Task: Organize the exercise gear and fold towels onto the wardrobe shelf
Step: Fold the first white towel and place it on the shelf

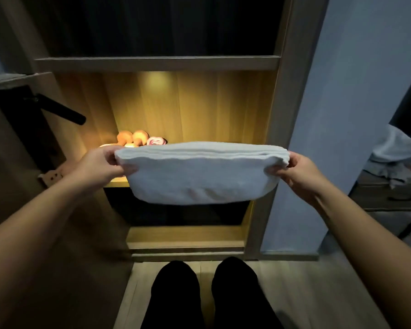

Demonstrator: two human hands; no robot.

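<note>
A folded white towel (199,174) hangs level in front of the lit wardrobe shelf (116,182), sagging a little in the middle. My left hand (102,166) grips its left end and my right hand (294,170) grips its right end, thumbs on top. The towel hides most of the shelf board behind it. At the shelf's back left lie several small orange and pink rounded items (140,138), partly hidden by the towel's upper edge.
A wooden shelf board (157,64) runs above the lit compartment, with dark space over it. An open door with a black lever handle (62,110) stands at the left. A wall panel (342,115) and a drawer unit with crumpled cloth (394,157) are at the right. My feet (204,295) stand on wood floor.
</note>
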